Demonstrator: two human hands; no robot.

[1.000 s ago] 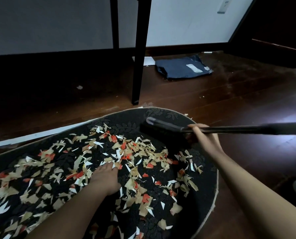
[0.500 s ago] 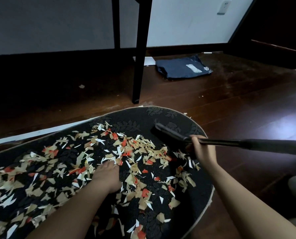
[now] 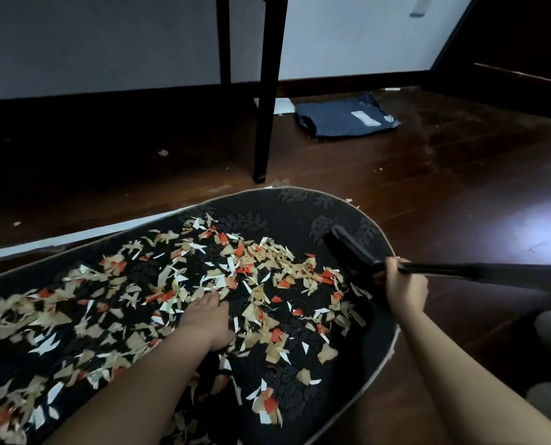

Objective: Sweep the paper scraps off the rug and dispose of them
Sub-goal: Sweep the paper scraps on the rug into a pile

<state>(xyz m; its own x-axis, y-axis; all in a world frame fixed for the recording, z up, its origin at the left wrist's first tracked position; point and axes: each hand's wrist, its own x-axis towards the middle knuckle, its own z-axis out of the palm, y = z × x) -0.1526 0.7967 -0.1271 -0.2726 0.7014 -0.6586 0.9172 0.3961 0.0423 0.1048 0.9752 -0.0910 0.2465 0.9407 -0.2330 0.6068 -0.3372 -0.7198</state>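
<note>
A dark oval rug (image 3: 300,203) with a leaf pattern lies on the wooden floor. Several tan, red and white paper scraps (image 3: 261,271) are strewn across it. My right hand (image 3: 402,285) grips the handle of a black broom (image 3: 352,252) just behind its head, which sits on the rug's right end beside the scraps. The handle runs off to the right. My left hand (image 3: 208,317) presses flat on the rug among the scraps, fingers pointing away from me.
A black table leg (image 3: 266,123) stands on the floor just beyond the rug's far edge. A dark blue bag (image 3: 344,118) lies near the wall. A white strip (image 3: 75,239) runs along the rug's far left side. Dark wooden floor (image 3: 460,194) spreads to the right.
The broom head has slid toward the rug's right edge and closer to me, with my right hand moving along. My left hand stays pressed on the rug.
</note>
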